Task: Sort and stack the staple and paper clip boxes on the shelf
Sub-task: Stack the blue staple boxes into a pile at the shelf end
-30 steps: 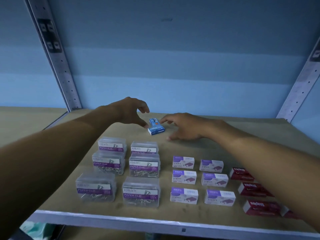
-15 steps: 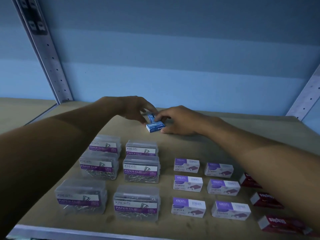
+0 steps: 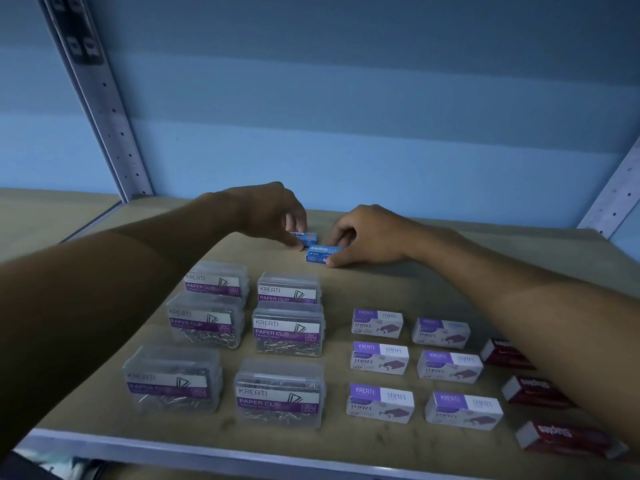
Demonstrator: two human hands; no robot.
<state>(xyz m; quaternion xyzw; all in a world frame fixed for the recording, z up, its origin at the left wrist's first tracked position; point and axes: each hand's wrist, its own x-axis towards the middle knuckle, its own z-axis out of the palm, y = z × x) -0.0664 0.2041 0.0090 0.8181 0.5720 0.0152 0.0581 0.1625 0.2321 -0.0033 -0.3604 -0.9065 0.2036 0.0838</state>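
Blue back wall [image 3: 346, 116] behind a tan shelf board [image 3: 398, 282], with perforated metal uprights [image 3: 110, 112] at far left and far right. Near left: six clear paper clip boxes [image 3: 289, 332] in two columns of three, purple KREATI labels facing the camera. Right of them: six white-and-purple staple boxes [image 3: 379, 358], also two by three. Near right edge: three red staple boxes [image 3: 564, 439], partly hidden under the right forearm. Both arms reach to the far middle of the shelf. Left hand [image 3: 273, 213] has fingers curled down, pinching a small blue staple box [image 3: 306, 238] by its left end. Right hand [image 3: 370, 233] grips a second blue staple box [image 3: 320, 254] at its right end, thumb on the near side, fingers over the far side. The two blue boxes sit just beside each other, the left one slightly farther back; can't tell if they touch. Can't tell if either is lifted off the board.
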